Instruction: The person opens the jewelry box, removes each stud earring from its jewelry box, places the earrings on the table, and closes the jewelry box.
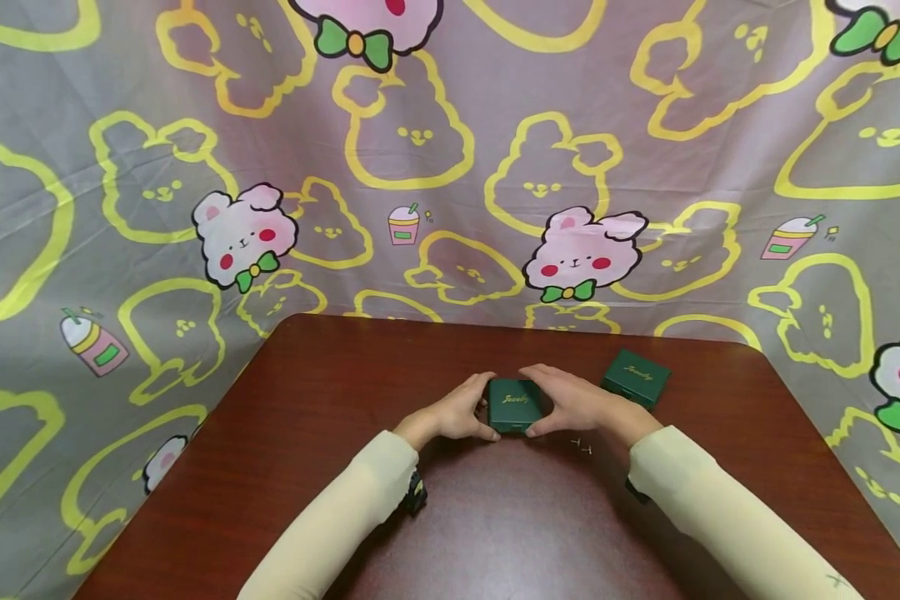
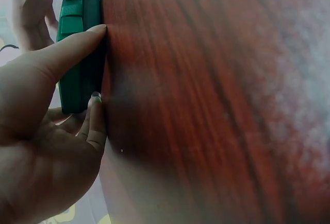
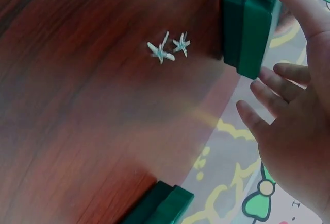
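Observation:
A dark green jewelry box point(image 1: 516, 408) with gold lettering on its closed lid sits near the table's middle. At its left side my left hand point(image 1: 461, 410) grips it, thumb point(image 2: 85, 41) along the front wall and fingers round the side. My right hand point(image 1: 572, 403) holds the opposite side, thumb by the front corner and fingers toward the back. In the right wrist view the box point(image 3: 250, 26) shows its lid and base closed together. Two silvery starfish-shaped earrings point(image 3: 161, 54) lie on the table, just in front of the right hand.
A second green jewelry box point(image 1: 636, 375), also closed, stands behind the right wrist. Both boxes are on a glossy reddish-brown table point(image 1: 330, 367). A patterned cloth point(image 1: 450, 150) hangs along the table's back and sides.

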{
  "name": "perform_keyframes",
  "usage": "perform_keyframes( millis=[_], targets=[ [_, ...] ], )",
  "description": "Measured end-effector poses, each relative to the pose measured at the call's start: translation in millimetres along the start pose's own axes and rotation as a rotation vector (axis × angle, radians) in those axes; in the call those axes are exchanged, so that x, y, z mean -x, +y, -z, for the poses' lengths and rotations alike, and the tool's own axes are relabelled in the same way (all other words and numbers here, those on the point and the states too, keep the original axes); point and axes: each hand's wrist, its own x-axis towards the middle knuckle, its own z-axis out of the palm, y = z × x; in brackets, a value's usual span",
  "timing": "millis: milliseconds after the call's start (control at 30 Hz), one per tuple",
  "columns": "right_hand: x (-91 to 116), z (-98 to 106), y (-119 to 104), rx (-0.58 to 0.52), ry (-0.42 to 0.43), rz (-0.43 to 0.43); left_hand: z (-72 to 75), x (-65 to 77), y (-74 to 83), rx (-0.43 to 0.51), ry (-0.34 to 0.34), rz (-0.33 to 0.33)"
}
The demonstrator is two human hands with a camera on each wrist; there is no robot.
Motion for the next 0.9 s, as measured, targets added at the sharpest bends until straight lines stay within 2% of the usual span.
perform_keyframes(
  millis=[300, 900],
  targets=[
    [-6.7, -6.8, -1.1, 0.051, 0.017, 0.013, -1.5, -0.9, -3.1, 0.003, -0.014, -0.003],
    [-6.8, -10.4, 2.1, -0.011, 0.027, 0.015, -5.5, 5.4, -4.6, -0.002, -0.014, -0.012]
  ],
)
